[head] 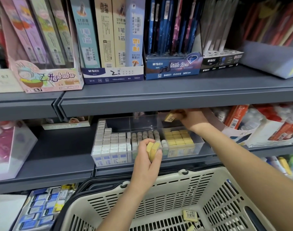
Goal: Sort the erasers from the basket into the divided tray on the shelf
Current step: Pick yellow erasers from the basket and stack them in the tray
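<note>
A clear divided tray (200,144) stands on the middle shelf. It holds white erasers (109,144) on the left, grey ones (145,135) in the middle and yellow ones (179,139) on the right. My left hand (146,162) is shut on two yellow erasers (152,150) in front of the tray's middle. My right hand (190,119) holds one yellow eraser (170,117) above the back of the yellow compartment, under the upper shelf. The beige basket (159,202) below holds a few loose yellow erasers (190,215).
The grey upper shelf edge (159,104) hangs just above my right hand. Boxes of pencils and leads fill the top shelf. Red and white packs (259,127) stand right of the tray, a clear box (12,147) left of it. More erasers (42,209) lie lower left.
</note>
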